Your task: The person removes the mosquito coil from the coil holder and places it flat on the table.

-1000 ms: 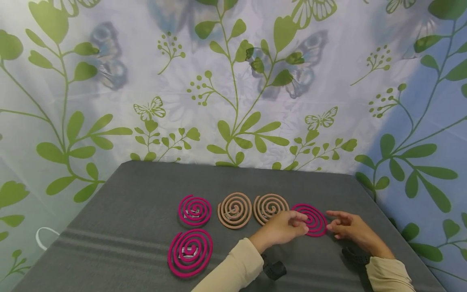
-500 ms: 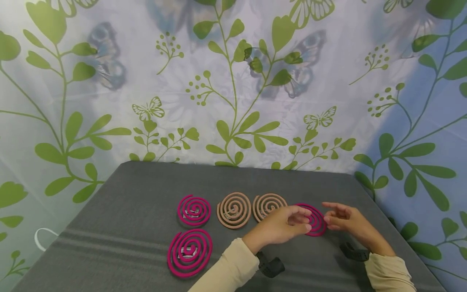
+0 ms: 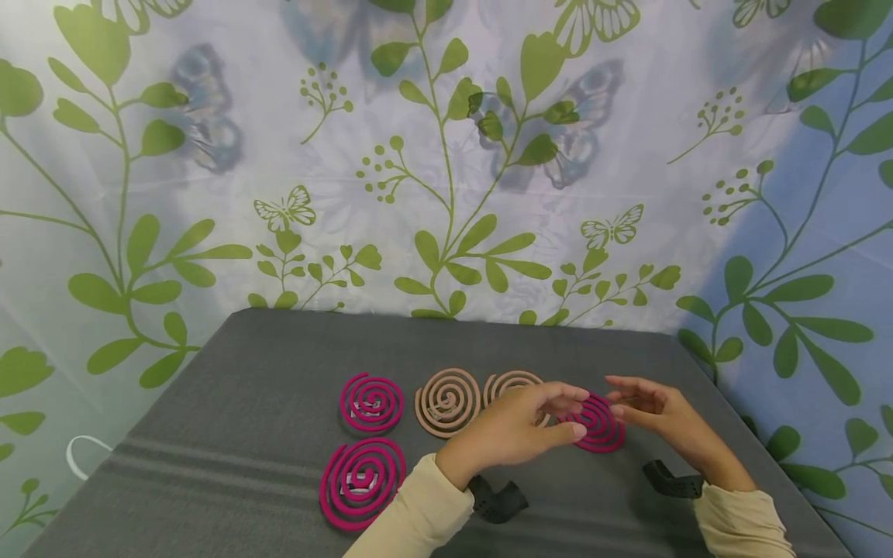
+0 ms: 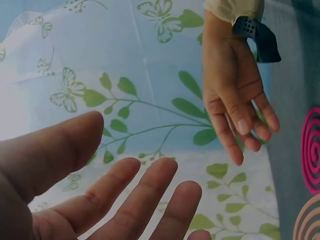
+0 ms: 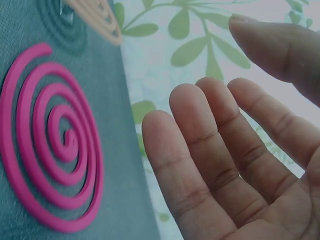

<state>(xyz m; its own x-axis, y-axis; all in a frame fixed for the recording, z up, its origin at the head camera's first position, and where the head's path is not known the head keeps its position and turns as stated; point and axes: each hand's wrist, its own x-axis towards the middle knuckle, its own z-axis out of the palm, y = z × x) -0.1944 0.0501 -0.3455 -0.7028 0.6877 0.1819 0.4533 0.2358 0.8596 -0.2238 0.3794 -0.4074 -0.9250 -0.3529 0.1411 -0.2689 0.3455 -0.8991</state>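
A pink mosquito coil [image 3: 601,434] lies at the right end of the back row, with both hands beside it. My left hand [image 3: 516,425] hovers to its left with spread fingers, partly covering a tan mosquito coil [image 3: 498,381]. On the other side, my right hand [image 3: 659,407] is raised with loosely extended fingers and holds nothing. The right wrist view shows the pink coil [image 5: 70,145] whole, apart from the right fingers [image 5: 185,120]. In the left wrist view the two palms face each other, and nothing is between the left fingers [image 4: 150,192].
Another tan coil [image 3: 449,403] and a pink coil [image 3: 372,403] continue the back row leftward. A larger pink coil [image 3: 363,484] lies in front at the left, a small metal stand showing under it. The grey table [image 3: 230,434] meets a leaf-printed curtain [image 3: 391,232] behind.
Both hands have risen away from the right-hand pink coil. The left hand has drifted leftward over the tan coil. The right hand's fingers have moved slightly up. The coils stay in place.
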